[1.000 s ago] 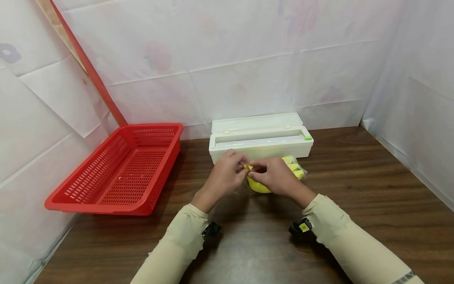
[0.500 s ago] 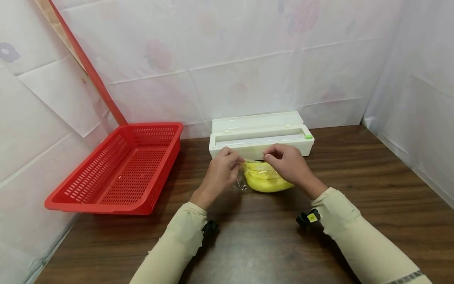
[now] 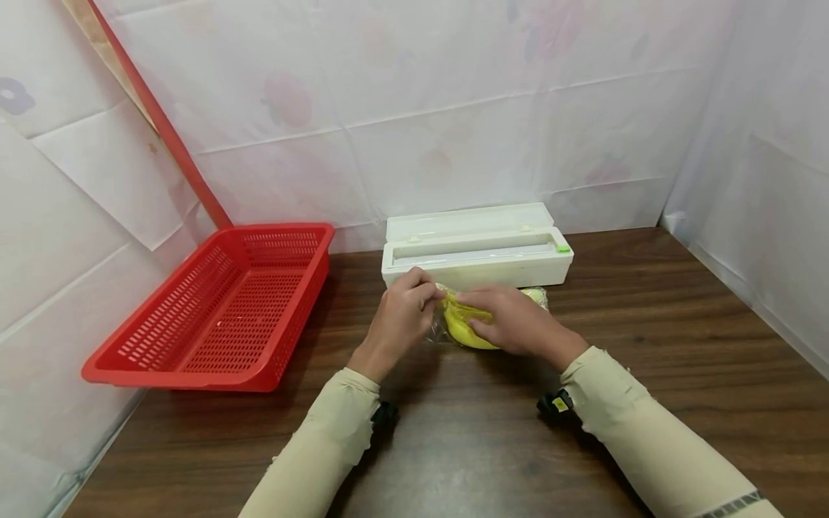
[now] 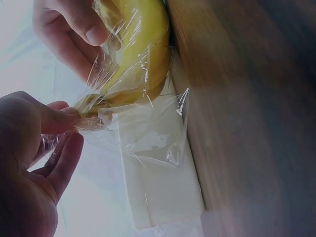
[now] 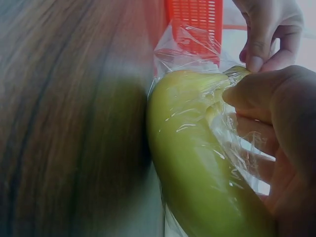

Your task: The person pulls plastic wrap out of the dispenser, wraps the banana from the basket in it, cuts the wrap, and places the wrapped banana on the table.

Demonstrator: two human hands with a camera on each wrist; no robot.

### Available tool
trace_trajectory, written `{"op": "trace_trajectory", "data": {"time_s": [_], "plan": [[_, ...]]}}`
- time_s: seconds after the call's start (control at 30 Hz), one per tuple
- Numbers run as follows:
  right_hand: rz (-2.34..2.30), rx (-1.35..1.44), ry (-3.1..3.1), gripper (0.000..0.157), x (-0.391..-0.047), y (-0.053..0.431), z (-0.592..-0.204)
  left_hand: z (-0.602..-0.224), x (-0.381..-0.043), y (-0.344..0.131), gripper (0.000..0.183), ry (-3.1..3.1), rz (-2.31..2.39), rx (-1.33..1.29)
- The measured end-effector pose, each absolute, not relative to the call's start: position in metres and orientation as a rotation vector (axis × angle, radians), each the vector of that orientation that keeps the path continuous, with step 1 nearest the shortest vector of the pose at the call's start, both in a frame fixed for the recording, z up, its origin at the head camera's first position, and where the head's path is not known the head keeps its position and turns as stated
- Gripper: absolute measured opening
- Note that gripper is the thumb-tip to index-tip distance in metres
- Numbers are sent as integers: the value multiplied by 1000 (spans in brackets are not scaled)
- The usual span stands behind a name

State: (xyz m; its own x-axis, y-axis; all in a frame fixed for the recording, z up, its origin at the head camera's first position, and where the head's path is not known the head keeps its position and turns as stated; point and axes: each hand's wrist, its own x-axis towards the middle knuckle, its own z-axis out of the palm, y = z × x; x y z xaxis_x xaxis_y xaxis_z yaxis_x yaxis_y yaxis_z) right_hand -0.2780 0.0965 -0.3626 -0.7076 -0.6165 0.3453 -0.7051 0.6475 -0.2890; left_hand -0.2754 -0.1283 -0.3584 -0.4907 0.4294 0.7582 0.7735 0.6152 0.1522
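Observation:
A bunch of yellow bananas [image 3: 468,327] lies on the table, covered in clear plastic wrap [image 4: 163,143]. At its stem end, my left hand [image 3: 404,313] pinches the stems through the film between thumb and fingers. My right hand [image 3: 512,316] lies over the bananas, fingers fairly straight and pointing toward the stem. In the right wrist view its thumb [image 5: 242,96] touches the film near the banana necks, with the other fingers on the far side. A loose flap of wrap hangs past the stem end. The right hand hides the middle of the bunch in the head view.
Just behind the bananas stands a white plastic wrap dispenser [image 3: 479,275] with its lid up and a roll inside. A red perforated basket [image 3: 304,316] sits to the left on the wooden table [image 3: 654,345]. White patterned sheets [image 3: 453,144] hang at the back and sides.
My right hand moved from the stem end up and right off the bananas, then back down over them. My left hand stays at the stem end throughout.

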Motion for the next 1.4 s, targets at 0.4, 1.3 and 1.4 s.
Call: {"op": "trace_trajectory", "data": {"time_s": [0.4, 1.3, 1.4], "plan": [[219, 1209, -2606, 57, -267, 86, -363, -364, -276, -131, 14, -2205, -649, -720], [278, 862, -2920, 77, -261, 110, -337, -369, -284, -135, 10, -2288, -904, -403], [236, 874, -2934, 86, -259, 105, -340, -368, -284, -135, 10, -2256, -884, -377]]}}
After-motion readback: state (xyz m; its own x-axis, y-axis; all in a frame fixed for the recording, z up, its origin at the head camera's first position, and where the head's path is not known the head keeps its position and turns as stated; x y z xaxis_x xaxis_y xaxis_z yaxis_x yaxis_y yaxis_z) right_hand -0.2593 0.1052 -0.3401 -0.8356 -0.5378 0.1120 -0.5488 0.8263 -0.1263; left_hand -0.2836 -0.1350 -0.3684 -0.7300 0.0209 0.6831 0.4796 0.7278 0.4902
